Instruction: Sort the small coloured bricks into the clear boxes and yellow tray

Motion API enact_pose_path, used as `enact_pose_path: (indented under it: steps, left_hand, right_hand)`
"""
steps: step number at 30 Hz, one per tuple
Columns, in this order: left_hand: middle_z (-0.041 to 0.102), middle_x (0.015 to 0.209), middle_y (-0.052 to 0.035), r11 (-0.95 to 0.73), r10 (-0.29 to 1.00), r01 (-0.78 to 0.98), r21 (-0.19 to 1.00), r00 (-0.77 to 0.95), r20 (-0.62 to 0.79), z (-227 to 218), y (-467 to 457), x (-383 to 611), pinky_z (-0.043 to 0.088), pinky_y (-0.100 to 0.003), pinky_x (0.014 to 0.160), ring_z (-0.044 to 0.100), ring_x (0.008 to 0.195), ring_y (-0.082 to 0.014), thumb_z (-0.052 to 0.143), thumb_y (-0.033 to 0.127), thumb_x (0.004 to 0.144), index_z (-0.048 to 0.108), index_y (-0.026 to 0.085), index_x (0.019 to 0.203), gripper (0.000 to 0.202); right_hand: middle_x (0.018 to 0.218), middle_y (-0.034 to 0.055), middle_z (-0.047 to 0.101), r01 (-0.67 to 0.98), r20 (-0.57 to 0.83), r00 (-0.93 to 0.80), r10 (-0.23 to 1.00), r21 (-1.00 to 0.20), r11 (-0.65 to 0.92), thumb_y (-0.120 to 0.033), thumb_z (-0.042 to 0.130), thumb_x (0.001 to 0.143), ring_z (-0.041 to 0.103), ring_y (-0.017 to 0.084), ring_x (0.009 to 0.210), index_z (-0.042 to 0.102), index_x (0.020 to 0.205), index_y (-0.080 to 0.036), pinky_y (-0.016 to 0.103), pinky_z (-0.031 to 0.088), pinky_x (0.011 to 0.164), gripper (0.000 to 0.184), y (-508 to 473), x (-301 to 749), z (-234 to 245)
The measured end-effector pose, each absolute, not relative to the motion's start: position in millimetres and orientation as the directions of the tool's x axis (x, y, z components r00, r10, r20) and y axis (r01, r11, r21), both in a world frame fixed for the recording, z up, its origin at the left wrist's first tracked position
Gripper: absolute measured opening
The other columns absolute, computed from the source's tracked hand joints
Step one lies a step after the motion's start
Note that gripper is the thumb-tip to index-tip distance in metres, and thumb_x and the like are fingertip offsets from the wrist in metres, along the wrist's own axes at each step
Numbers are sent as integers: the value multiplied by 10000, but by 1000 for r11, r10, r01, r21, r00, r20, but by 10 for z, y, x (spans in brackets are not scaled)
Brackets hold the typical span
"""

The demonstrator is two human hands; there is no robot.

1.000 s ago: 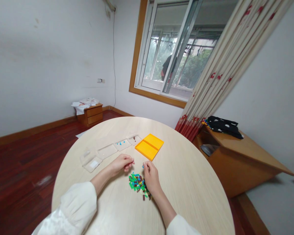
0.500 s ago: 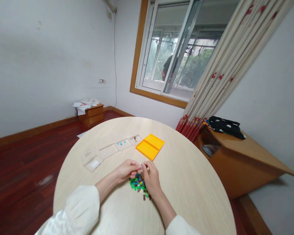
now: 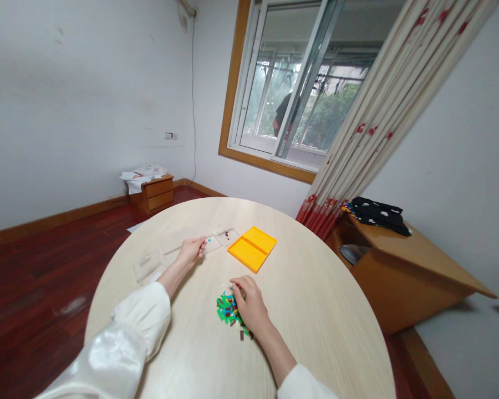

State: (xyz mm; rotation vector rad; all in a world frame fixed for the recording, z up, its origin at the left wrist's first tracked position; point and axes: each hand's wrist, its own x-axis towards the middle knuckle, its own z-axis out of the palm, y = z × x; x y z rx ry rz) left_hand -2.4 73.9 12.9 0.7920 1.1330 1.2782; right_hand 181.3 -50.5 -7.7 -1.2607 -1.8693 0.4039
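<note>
My left hand (image 3: 192, 251) is stretched out over the row of clear plastic trays, fingers pinched together at the compartment with small blue pieces (image 3: 209, 240). Whatever is between its fingertips is too small to make out. Beside a heap of tiny building bricks (image 3: 225, 308), green, blue, brown and yellow, rests my right hand (image 3: 250, 303). Its thumb and fingers curl close together at the heap's upper edge and hide part of it; I cannot make out what they hold. Small dark brown pieces (image 3: 227, 236) lie in the far clear tray (image 3: 234, 239).
A yellow two-part tray (image 3: 253, 250) lies on the round table (image 3: 316, 310), right of the clear trays. More clear trays (image 3: 143, 271) stand at the left, partly behind my sleeve. A wooden cabinet (image 3: 416, 271) with black cloth on it stands right. A person (image 3: 280, 113) shows beyond the window.
My left hand has parted from my right and moved up and left to the clear trays. The right hand stays by the brick heap. The view has shifted slightly.
</note>
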Motion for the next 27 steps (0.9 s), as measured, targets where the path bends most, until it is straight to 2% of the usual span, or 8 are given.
enact_pose_path:
  steps: [4, 10, 15, 21, 27]
  left_hand:
    - [387, 373, 82, 162, 980, -304, 939, -62, -189, 110, 676, -18, 168, -153, 327, 272, 305, -14, 698, 416, 640, 485, 132, 562, 364]
    - [370, 358, 85, 180, 982, -282, 942, -11, -191, 115, 555, 3, 163, -152, 323, 265, 294, -20, 663, 447, 668, 484, 139, 559, 373]
    - [376, 353, 82, 199, 979, -274, 941, 24, -200, 94, 448, 44, 166, -149, 321, 262, 299, -22, 662, 429, 671, 483, 140, 565, 356]
    - [378, 351, 83, 217, 976, -254, 943, 86, -201, 126, 362, 95, 161, -152, 326, 253, 301, -20, 657, 428, 665, 483, 141, 569, 350]
    - [380, 358, 88, 216, 972, -215, 952, 135, -190, 138, 289, 108, 168, -158, 334, 257, 305, -20, 668, 477, 628, 484, 146, 580, 382]
  right_hand:
    - [884, 66, 605, 661, 369, -262, 892, -604, 444, -92, 477, 840, 527, 195, 878, 665, 946, -194, 334, 428, 789, 238, -508, 1785, -103]
    - [911, 67, 621, 714, 283, -325, 902, -553, 430, -42, 486, 817, 531, 195, 897, 688, 940, -190, 335, 415, 811, 280, -518, 1776, -100]
    - [885, 79, 635, 716, 263, -304, 916, -572, 402, -6, 469, 793, 557, 188, 876, 699, 910, -158, 312, 433, 808, 299, -481, 1819, -136]
    - [797, 73, 646, 705, 254, -263, 931, -608, 365, -37, 483, 792, 599, 168, 778, 713, 830, -152, 271, 464, 737, 260, -440, 1861, -178]
    - [817, 82, 647, 701, 261, -252, 932, -615, 362, -23, 442, 794, 607, 163, 789, 703, 848, -142, 266, 466, 750, 291, -493, 1860, -110]
